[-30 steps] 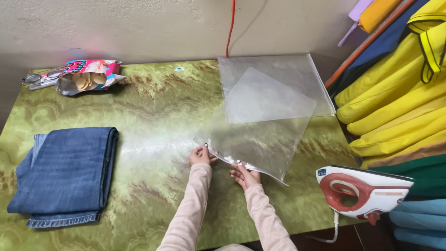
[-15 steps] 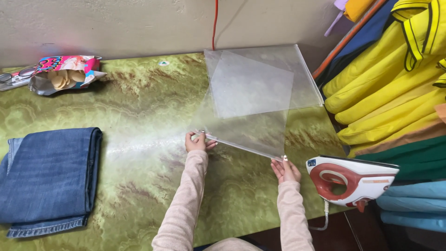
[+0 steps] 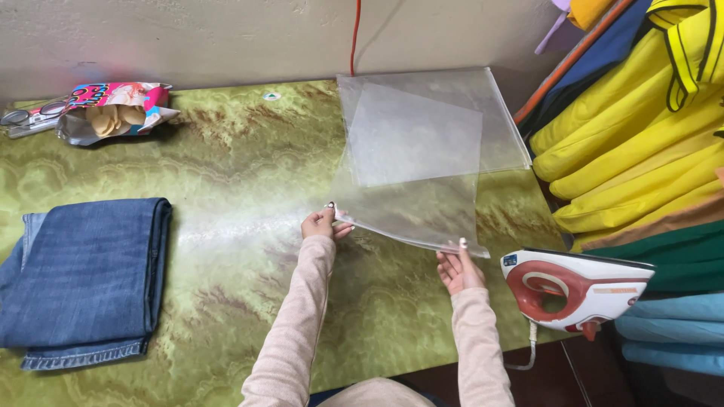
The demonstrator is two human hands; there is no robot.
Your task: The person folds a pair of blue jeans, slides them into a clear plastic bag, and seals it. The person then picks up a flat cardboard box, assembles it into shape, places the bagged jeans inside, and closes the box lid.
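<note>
**A:** From the head camera, what are your hands on?

**B:** My left hand (image 3: 323,224) pinches the near left corner of a clear plastic bag (image 3: 411,203), thumb and fingers closed on its edge. My right hand (image 3: 457,269) sits under the near right corner, palm up, fingers curled loosely against the plastic; I cannot tell whether it grips or only supports.

**A:** Where is that bag?

**B:** Lifted a little off the green marbled table (image 3: 249,166) along its near edge, its far part lying over the stack of clear bags (image 3: 498,120) by the wall.

**A:** And relative to the bag, what else is there?

**B:** Just right of its near corner stands a red and white iron (image 3: 577,290), close beside my right hand. Farther right are piled yellow cloths (image 3: 633,143). Well to the bag's left lie folded jeans (image 3: 87,279). Far left of it, against the wall, sits an open snack packet (image 3: 113,113) with scissors (image 3: 26,117) beside it. A red cord (image 3: 354,34) hangs down the wall behind the bag.
</note>
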